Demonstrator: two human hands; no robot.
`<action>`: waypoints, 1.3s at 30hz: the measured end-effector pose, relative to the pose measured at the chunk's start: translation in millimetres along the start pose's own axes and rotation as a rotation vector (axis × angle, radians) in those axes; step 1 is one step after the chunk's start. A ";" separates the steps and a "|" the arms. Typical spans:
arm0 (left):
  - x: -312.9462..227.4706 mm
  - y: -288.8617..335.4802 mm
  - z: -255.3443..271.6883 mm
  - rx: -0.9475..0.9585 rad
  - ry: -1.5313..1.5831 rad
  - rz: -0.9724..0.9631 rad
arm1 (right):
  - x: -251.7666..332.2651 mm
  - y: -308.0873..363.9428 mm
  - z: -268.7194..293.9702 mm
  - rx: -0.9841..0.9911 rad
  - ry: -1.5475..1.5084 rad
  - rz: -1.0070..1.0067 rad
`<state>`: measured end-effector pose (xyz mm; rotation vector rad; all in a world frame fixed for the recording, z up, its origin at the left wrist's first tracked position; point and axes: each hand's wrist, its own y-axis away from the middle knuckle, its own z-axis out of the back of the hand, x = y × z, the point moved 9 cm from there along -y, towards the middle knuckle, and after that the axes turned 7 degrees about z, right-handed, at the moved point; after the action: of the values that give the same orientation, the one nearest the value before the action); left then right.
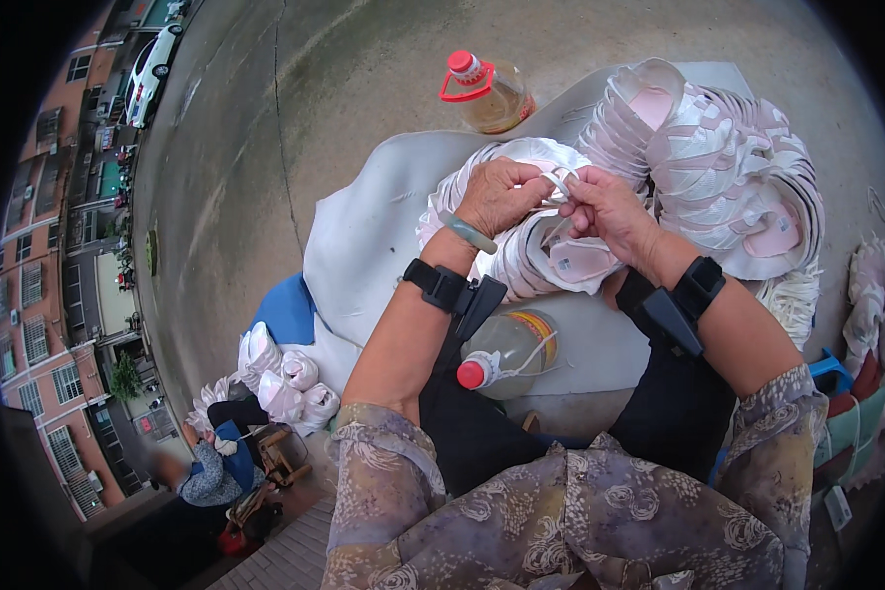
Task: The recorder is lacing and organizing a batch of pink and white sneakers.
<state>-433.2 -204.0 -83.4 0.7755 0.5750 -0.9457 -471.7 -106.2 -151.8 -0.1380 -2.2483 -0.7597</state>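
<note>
Where the left hand (501,199) pinches the white cord (558,182), its end is hidden.

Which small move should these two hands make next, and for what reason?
Perhaps draw the narrow white strip tighter: the left hand and right hand pinch it above the stacked white fabric pieces, and it seems slackly looped between them.

Purple-tan floral shirt (610,516), lower frame; black trousers (472,418); black wrist straps (435,284); pale green bangle (467,232), mid-frame.
</note>
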 end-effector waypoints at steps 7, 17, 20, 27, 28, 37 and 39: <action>23.5 -7.7 -27.0 0.121 0.690 0.265 | 9.4 -10.0 15.2 -0.001 0.041 0.069; 44.1 -2.3 -29.9 0.141 0.524 0.666 | 8.1 -5.7 9.1 0.023 0.115 0.095; 37.5 -3.0 -29.0 0.180 0.416 0.606 | 21.5 -8.8 17.4 0.013 0.294 0.247; 4.7 0.6 -47.1 0.373 0.174 0.176 | 37.1 -1.6 6.2 0.081 0.381 0.396; -4.9 -0.2 -46.3 0.329 -0.003 0.073 | 35.6 -0.4 4.3 0.098 0.391 0.398; 14.6 2.3 -38.2 0.290 0.198 0.211 | 39.2 3.2 -10.1 0.209 0.351 0.356; 10.1 3.3 -35.2 0.273 0.230 0.273 | 37.3 2.7 -9.2 0.190 0.218 0.404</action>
<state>-429.0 -179.8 -110.8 1.1869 0.5277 -0.6930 -491.8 -113.9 -119.9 -0.3852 -1.9838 -0.3268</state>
